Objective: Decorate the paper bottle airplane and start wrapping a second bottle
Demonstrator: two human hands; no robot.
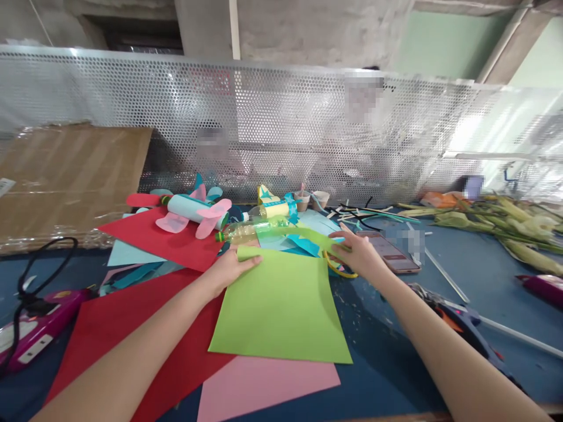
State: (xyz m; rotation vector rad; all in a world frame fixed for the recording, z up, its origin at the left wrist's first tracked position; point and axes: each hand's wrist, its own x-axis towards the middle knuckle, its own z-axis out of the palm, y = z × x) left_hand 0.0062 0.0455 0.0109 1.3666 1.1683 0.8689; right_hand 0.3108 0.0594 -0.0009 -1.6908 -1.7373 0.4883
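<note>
My left hand (233, 268) grips the upper left corner of a lime green foam or paper sheet (281, 310), thumb on top and fingers mostly hidden. To its right, my right hand (357, 253) pinches the end of a narrow lime green strip (317, 237), which runs left towards a clear green-tinted plastic bottle (250, 230) with a green cap, lying on its side. Beneath the green sheet are a pink sheet (268, 387) and a red sheet (176, 310). A yellow ring-shaped thing (345, 273), possibly a tape roll, sits just under my right hand.
At the back lie a bottle craft with pink petals (189, 210) and a yellow-and-blue one (275, 208), near paper cups (320, 200). On the right are a phone (389, 252), a dark tool (457, 322) and dried husks (497, 220). A magenta power strip (48, 319) is left.
</note>
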